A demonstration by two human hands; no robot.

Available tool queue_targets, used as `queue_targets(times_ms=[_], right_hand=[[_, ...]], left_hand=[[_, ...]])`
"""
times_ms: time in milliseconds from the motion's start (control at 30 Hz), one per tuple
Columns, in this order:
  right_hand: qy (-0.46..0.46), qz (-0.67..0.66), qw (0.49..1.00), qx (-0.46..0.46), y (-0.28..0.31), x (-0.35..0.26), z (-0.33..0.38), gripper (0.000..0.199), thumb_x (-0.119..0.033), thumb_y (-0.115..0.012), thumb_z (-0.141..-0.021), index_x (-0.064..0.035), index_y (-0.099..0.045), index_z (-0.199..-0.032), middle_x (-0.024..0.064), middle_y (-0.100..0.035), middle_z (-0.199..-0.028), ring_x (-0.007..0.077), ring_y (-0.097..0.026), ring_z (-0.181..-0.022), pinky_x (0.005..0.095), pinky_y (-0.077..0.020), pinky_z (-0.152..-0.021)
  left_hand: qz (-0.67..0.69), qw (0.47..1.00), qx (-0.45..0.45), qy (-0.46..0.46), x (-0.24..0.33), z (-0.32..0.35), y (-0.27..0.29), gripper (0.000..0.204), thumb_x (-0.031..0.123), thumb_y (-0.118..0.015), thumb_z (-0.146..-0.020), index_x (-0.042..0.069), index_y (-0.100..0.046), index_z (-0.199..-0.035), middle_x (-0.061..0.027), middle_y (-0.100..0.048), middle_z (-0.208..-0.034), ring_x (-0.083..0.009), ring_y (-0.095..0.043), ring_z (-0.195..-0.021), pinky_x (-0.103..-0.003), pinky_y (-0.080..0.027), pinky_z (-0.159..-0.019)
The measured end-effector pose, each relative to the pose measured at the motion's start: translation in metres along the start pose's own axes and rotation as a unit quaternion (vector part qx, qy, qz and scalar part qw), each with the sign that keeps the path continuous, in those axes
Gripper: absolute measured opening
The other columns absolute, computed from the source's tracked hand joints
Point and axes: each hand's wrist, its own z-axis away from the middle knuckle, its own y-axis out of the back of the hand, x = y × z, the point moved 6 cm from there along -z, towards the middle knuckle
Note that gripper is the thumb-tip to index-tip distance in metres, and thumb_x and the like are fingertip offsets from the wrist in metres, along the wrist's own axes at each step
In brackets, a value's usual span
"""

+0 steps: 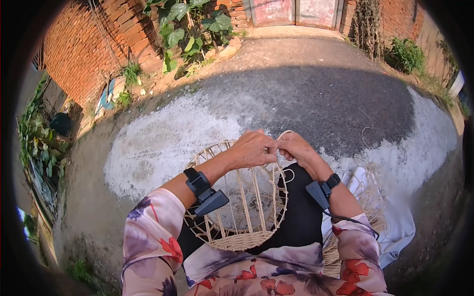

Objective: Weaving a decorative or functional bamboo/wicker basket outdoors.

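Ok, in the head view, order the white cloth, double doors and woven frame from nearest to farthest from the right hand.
1. Woven frame: just below-left of the right hand.
2. White cloth: lower right.
3. Double doors: top edge, far off.

At the top there is a double door (pixel 273 12), its reddish surface faded. To the left of it stands a brick wall (pixel 81 54), and in front of this wall grows a plant (pixel 177 38) with broad green leaves. To the right of the door there are dry stalks (pixel 367 27), and near them a bush (pixel 408 55). On the ground (pixel 84 212), a white patch (pixel 158 133) borders a dark patch (pixel 345 93). Near the left edge is a dark round object (pixel 60 123), beside some greenery (pixel 34 129)
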Motion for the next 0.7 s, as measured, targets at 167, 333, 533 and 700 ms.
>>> queue_targets(times_ms=[167, 333, 533, 700], right_hand=[[0.059, -0.019, 0.998, -0.024, -0.009, -0.005, -0.002, 0.017, -0.018, -0.064, -0.087, -0.0051, -0.060, -0.077, 0.0029, -0.058, -0.063, 0.0082, -0.053, -0.052, 0.0216, -0.0403, -0.043], [0.135, -0.045, 0.990, 0.022, 0.001, -0.019, 0.001, 0.022, -0.024, -0.068, -0.089, -0.0046, -0.060, -0.080, 0.0027, -0.061, -0.067, 0.0085, -0.055, -0.054, 0.0218, -0.0419, -0.047], [0.155, -0.044, 0.986, -0.034, -0.024, -0.044, -0.004, 0.021, -0.023, -0.069, -0.088, -0.0042, -0.063, -0.083, 0.0004, -0.060, -0.065, 0.0064, -0.054, -0.055, 0.0202, -0.0418, -0.049], [0.156, 0.001, 0.987, -0.039, -0.030, -0.046, -0.009, 0.021, -0.024, -0.069, -0.088, -0.0052, -0.063, -0.082, -0.0009, -0.059, -0.064, 0.0050, -0.051, -0.054, 0.0197, -0.0397, -0.049]], left_hand=[[0.010, 1.000, -0.016, 0.020, -0.004, 0.002, 0.004, 0.015, 0.022, -0.067, -0.080, 0.007, -0.066, -0.077, -0.0051, -0.065, -0.076, -0.0195, -0.058, -0.078, -0.035, -0.047, -0.074], [0.176, 0.962, 0.104, 0.180, -0.040, 0.015, 0.041, 0.017, 0.016, -0.059, -0.087, 0.007, -0.068, -0.098, -0.0060, -0.066, -0.084, -0.0135, -0.061, -0.083, -0.031, -0.049, -0.074], [0.356, 0.880, 0.266, 0.171, -0.086, 0.047, 0.075, 0.017, 0.012, -0.054, -0.091, 0.002, -0.062, -0.104, -0.0041, -0.063, -0.085, -0.0119, -0.060, -0.081, -0.027, -0.049, -0.075], [0.350, 0.884, 0.250, 0.185, -0.084, 0.052, 0.066, 0.016, 0.012, -0.055, -0.090, 0.002, -0.061, -0.101, -0.0049, -0.064, -0.085, -0.0113, -0.060, -0.080, -0.026, -0.049, -0.075]])
